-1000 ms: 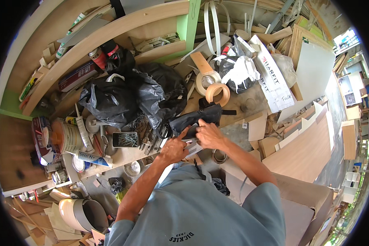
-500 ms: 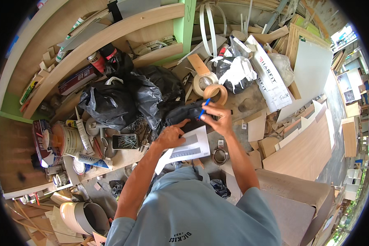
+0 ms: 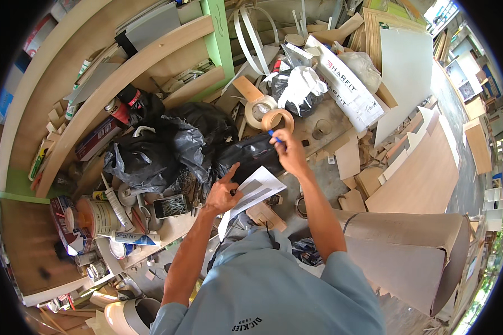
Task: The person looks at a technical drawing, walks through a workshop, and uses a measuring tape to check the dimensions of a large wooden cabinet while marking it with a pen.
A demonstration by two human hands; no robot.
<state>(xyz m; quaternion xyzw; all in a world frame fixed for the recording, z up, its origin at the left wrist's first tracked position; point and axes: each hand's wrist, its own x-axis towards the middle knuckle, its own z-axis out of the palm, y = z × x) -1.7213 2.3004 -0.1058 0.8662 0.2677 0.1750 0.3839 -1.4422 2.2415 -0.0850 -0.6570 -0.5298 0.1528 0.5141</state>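
Observation:
My left hand (image 3: 223, 194) grips the left part of a white printed sheet of paper (image 3: 269, 185), its index finger stretched out. That fingertip lies over or just short of a shiny black bag (image 3: 250, 154) beyond the sheet. A blue pen (image 3: 274, 135) is pinched in my right hand (image 3: 290, 154), above the right end of the black bag. The pen's upper end appears near a roll of wood-coloured edge banding (image 3: 278, 119); part of the pen is hidden by my fingers. A paler roll of tape (image 3: 259, 110) lies beside that roll.
Black plastic bags (image 3: 145, 159) crowd the bench on the left, near a tray of screws (image 3: 171, 206) and a sealant tube (image 3: 116, 201). A long white box (image 3: 346, 84) lies at the far right. A big brown cardboard piece (image 3: 399, 254) stands near my right elbow.
The view has shifted. My left hand has drawn back from the black bag, its index finger now extended. The pen, upright before, is now tilted, and my right hand has turned.

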